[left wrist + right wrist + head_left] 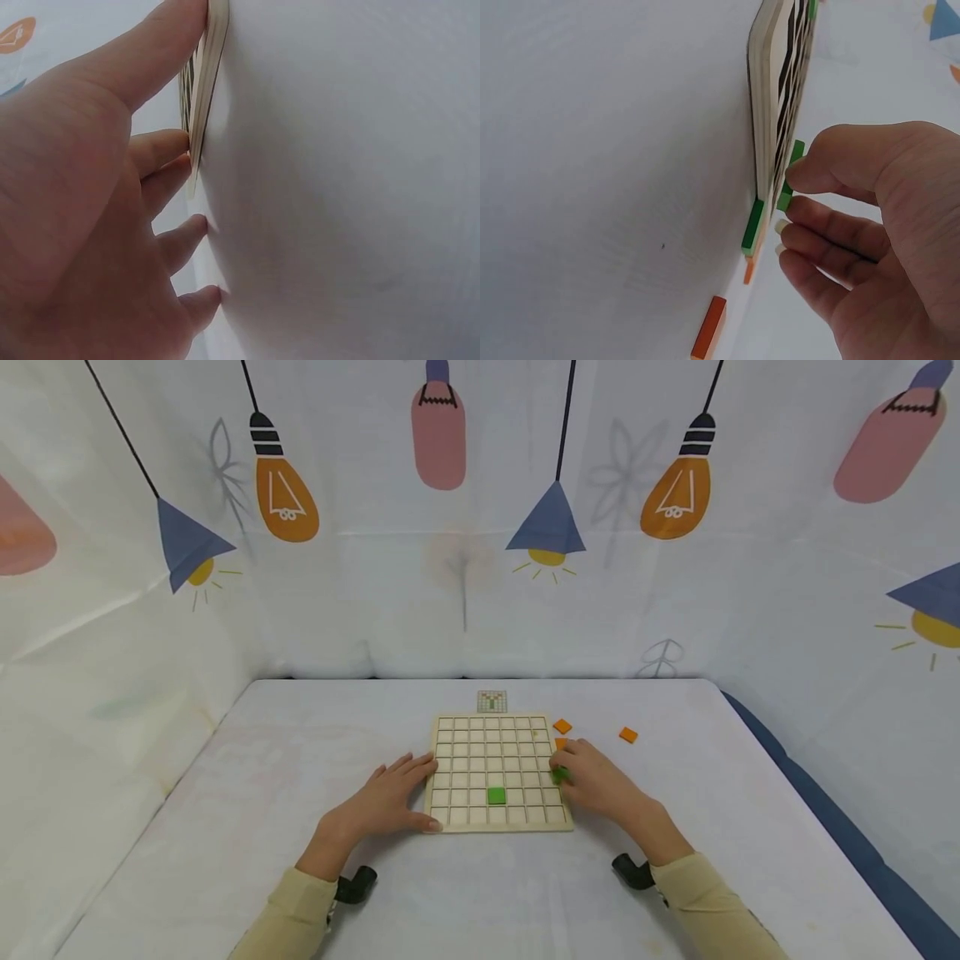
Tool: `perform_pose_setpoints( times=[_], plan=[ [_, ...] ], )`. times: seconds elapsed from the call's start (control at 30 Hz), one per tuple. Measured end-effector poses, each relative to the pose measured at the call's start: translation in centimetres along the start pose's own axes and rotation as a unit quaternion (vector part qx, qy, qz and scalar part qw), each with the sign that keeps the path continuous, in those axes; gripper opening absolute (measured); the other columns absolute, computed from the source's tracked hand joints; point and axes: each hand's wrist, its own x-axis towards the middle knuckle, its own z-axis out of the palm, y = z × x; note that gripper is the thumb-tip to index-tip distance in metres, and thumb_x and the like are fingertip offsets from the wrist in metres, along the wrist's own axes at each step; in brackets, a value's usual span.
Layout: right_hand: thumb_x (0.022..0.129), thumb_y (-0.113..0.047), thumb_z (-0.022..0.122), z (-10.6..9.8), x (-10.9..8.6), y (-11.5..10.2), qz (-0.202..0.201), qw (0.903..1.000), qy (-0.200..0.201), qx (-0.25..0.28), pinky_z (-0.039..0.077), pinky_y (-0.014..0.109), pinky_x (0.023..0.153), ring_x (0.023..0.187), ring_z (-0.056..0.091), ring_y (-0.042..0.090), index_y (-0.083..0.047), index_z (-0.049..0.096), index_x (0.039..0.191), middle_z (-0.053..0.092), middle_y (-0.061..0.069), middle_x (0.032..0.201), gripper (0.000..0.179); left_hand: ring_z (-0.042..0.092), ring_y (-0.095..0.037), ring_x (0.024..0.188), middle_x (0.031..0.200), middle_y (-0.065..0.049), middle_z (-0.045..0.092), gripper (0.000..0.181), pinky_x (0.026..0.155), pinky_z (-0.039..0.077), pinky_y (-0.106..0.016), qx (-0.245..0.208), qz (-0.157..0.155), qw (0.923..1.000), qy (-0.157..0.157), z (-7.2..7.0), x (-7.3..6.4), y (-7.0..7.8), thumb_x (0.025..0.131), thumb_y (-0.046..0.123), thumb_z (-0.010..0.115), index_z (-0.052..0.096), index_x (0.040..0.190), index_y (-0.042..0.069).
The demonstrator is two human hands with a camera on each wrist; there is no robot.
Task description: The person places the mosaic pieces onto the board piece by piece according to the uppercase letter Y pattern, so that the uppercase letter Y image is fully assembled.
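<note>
1. A white fabric backdrop (390, 610) is hanging behind the work, showing printed blue lamps (546, 522) and orange bulbs (285, 502).
2. Below it, a white-covered worktop (465, 893) is spreading out under the hands.
3. A square wooden grid board (477, 750) is lying flat on the worktop, sitting between the two hands.
4. The left hand (378, 806) is spreading its fingers at the board's left side; its thumb is resting on the near-left corner and some fingertips are touching the edge, so this grip is standing wide.
5. The right hand (603, 785) is working at the board's right edge, its narrow grip pinching a held green tile (798, 150) between thumb and fingers.
6. Black wrist devices (356, 885) are showing beside both wrists.
7. A small pattern card (492, 702) is lying just beyond the board's far edge.
8. Three orange tiles (628, 735) are lying right of the board: one well apart, one near the far-right corner, one partly hiding behind the right hand.
9. A seated green tile (496, 796) is filling the middle column's cell, second row from the near edge.
10. A loose green tile (753, 229) is lying by the board's edge in the right wrist view; whether they are touching is unclear.
</note>
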Motion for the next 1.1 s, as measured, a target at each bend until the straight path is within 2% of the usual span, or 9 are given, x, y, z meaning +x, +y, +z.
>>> perform_pose_setpoints(
  times=[0.47,0.77,1.1],
  plan=[
    [0.081,-0.002,0.071,0.3,0.9,-1.0,-0.025,0.9995,0.016,0.004,0.051,0.033,0.084,0.094,0.053,0.014,-0.014,0.071,0.098,0.058,-0.005,0.096,0.020,0.022,-0.036,0.153,0.164,-0.003,0.030,0.100,0.118,0.017,-0.068,-0.001,0.007,1.0000,0.004,0.1,0.0,-0.1,0.076,0.055,0.080,0.036,0.155,0.014],
    [0.082,-0.002,0.072,0.0,1.7,-2.5,-0.055,0.9980,0.028,0.016,0.049,0.031,0.079,0.089,0.050,0.013,-0.011,0.071,0.097,0.058,-0.002,0.093,0.018,0.022,-0.037,0.153,0.164,-0.003,0.031,0.098,0.118,0.018,-0.068,-0.001,0.009,0.9999,0.006,0.0,0.0,0.0,0.077,0.053,0.080,0.036,0.155,0.013],
    [0.084,-0.002,0.071,0.7,2.4,-3.4,-0.077,0.9962,0.034,0.018,0.048,0.029,0.076,0.087,0.050,0.014,-0.013,0.071,0.098,0.059,-0.002,0.093,0.017,0.021,-0.036,0.153,0.164,-0.002,0.030,0.098,0.118,0.017,-0.068,0.001,0.005,1.0000,0.003,0.0,0.0,0.0,0.077,0.054,0.080,0.036,0.155,0.014]
  ],
)
